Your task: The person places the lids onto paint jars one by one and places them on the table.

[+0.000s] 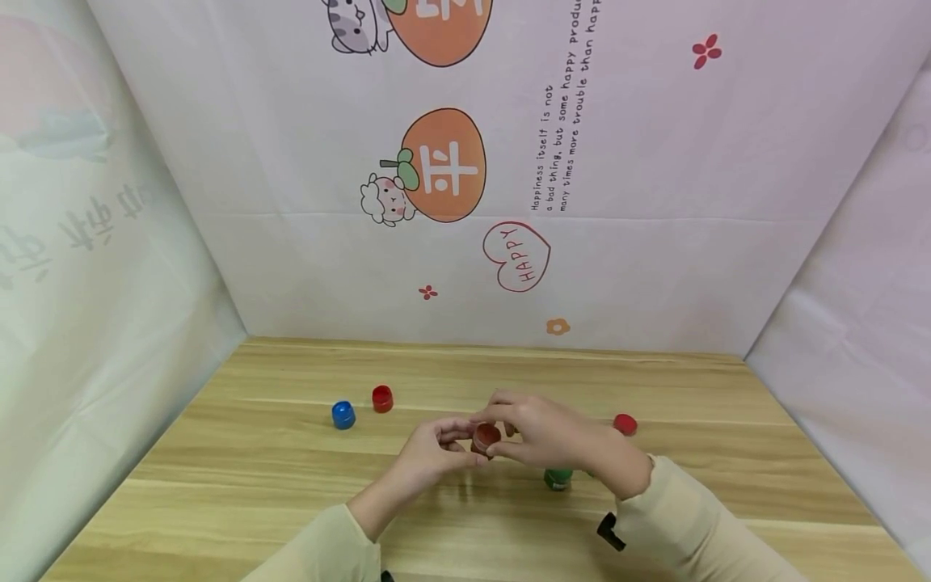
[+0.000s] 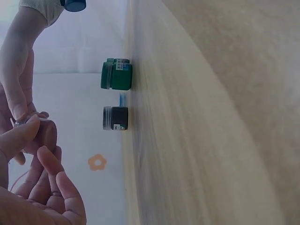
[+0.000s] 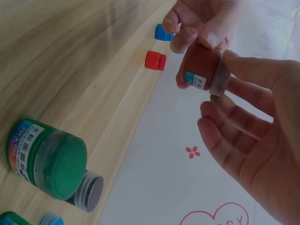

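Note:
Above the middle of the table, both hands are on a small brown paint jar (image 1: 486, 439). My left hand (image 1: 431, 454) grips the jar's body between thumb and fingers. The thumb and fingers of my right hand (image 1: 541, 430) pinch the rim of its clear lid (image 3: 219, 77), which sits on the jar in the right wrist view. A label shows on the jar's side, and the jar is tilted. Below the right forearm stands a green paint jar (image 1: 558, 478) with its lid on; a dark paint jar (image 3: 90, 191) is close by it.
A blue jar (image 1: 343, 415) and a red jar (image 1: 382, 398), both without lids, stand at the left on the wooden table (image 1: 240, 485). A red lid (image 1: 625, 424) lies beyond the right forearm. A printed white sheet (image 1: 633, 242) rises behind the table.

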Demonstrator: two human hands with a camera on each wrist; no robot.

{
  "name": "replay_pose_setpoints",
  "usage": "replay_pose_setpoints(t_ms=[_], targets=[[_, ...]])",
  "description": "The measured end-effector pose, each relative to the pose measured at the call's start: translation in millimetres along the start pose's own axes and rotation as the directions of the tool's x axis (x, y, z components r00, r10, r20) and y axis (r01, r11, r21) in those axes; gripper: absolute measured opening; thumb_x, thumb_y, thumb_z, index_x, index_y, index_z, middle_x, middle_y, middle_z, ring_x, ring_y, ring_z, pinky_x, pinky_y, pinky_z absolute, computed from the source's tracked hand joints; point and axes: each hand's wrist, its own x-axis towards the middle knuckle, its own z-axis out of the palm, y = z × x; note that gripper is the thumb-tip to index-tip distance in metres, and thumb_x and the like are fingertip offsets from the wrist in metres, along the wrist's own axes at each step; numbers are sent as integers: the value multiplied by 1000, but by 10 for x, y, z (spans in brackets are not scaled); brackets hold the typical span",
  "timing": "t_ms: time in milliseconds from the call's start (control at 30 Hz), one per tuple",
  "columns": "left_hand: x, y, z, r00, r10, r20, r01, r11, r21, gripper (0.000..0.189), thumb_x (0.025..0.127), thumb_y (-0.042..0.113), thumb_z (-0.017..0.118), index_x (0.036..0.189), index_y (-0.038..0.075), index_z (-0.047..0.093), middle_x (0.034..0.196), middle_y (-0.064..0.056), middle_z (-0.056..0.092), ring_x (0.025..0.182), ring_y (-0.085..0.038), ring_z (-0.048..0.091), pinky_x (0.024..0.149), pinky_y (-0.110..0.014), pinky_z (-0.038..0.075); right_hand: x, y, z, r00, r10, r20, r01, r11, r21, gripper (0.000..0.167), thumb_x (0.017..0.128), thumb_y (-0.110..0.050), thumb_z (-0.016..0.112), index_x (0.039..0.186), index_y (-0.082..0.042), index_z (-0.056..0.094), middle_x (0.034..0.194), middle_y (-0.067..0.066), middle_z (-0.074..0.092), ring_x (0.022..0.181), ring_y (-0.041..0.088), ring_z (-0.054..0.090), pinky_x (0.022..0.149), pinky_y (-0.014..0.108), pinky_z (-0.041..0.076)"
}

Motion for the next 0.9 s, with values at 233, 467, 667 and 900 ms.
replay_pose_setpoints(t_ms=[233,467,667,900], targets=[[-12,-15,-4,1000,-2,-26,2,1000,-29,42,88,8,81,127,-1,68,118,-9,73,82,-14,59,78,-32,53,29,-41,62,998,31,-47,-32,999,-32,28,97,-16,74,123,-5,73,106,-2,63,88,13,65,75,23,55],[4,-18,-30,999,0,-41,0,1000,-7,39,87,12,83,123,0,70,113,-8,75,82,-15,62,76,-29,53,39,-11,46,994,-17,-106,11,999,-50,28,93,-16,78,120,-6,74,107,-1,68,90,8,64,75,23,56],[10,17,-23,1000,9,-27,-9,1000,-9,43,87,11,83,126,-1,69,112,-7,74,84,-14,64,76,-26,54,39,15,19,990,-98,-104,93,995,-46,34,91,-12,80,124,-6,74,110,1,68,94,7,64,77,21,55],[-7,22,-10,1000,8,-24,-9,999,-37,41,87,8,82,125,-1,70,111,-8,75,81,-13,63,74,-27,53,36,-7,28,993,-70,-96,67,997,-38,31,92,-12,79,121,-4,75,107,2,68,92,8,64,77,23,57]])
